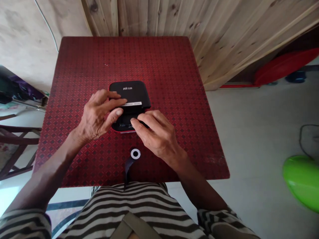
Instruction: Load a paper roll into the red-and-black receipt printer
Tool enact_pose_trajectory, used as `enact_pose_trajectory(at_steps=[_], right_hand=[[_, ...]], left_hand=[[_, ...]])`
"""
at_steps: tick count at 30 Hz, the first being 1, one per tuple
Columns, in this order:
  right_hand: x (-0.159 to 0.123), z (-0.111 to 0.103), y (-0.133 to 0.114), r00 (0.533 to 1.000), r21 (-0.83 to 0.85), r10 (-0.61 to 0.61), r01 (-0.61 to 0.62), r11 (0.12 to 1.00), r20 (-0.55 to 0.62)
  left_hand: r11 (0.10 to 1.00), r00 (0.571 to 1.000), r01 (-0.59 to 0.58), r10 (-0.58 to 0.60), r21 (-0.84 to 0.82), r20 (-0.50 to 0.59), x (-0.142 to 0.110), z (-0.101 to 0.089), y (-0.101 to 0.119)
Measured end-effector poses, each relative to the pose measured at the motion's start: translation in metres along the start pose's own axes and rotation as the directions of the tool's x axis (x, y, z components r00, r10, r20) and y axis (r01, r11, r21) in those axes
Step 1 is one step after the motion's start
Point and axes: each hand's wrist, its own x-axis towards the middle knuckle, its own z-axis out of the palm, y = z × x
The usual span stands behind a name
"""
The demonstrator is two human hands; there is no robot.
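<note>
On the table in front of me lies a black, round-cornered device [139, 94] with white lettering, a white label strip and a red lower edge. Its near part is an open recess [126, 120] with small fittings I cannot make out. My left hand [98, 113] rests on the device's left side, fingers stretched over the black surface and thumb apart near the recess. At the recess's right side, my right hand [157, 132] has its thumb and fingers drawn together; what they hold, if anything, is hidden. A white ring with a dark centre [135, 153] lies nearer to me, beside a dark strap [127, 167].
The square table [164, 63] has a red patterned cover and stands near a wooden plank wall [159, 16]. A wooden chair [20, 142] is at the left. On the floor at the right are a green rounded object [301, 182] and a red one [286, 66].
</note>
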Motion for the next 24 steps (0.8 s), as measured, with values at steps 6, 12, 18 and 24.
enact_pose_trajectory(at_steps=[6,12,18,24], right_hand=[[0.0,0.003,-0.002,0.998,-0.017,-0.02,0.019,1.0,-0.063],[0.001,0.003,-0.001,0.997,-0.023,-0.019,0.017,1.0,-0.078],[0.001,0.004,-0.002,0.999,0.036,0.048,-0.047,0.998,-0.019],[-0.009,0.006,0.007,0.926,0.204,0.252,-0.199,0.958,-0.281]], left_hand=[[0.996,0.996,-0.091,0.091,-0.027,0.021,-0.026,0.012,-0.01],[0.987,0.987,-0.15,0.146,0.054,0.061,-0.03,0.012,-0.016],[0.988,0.99,-0.116,0.107,0.101,0.093,-0.033,0.017,-0.017],[0.992,0.998,-0.058,0.06,0.11,-0.021,-0.045,0.024,-0.004]])
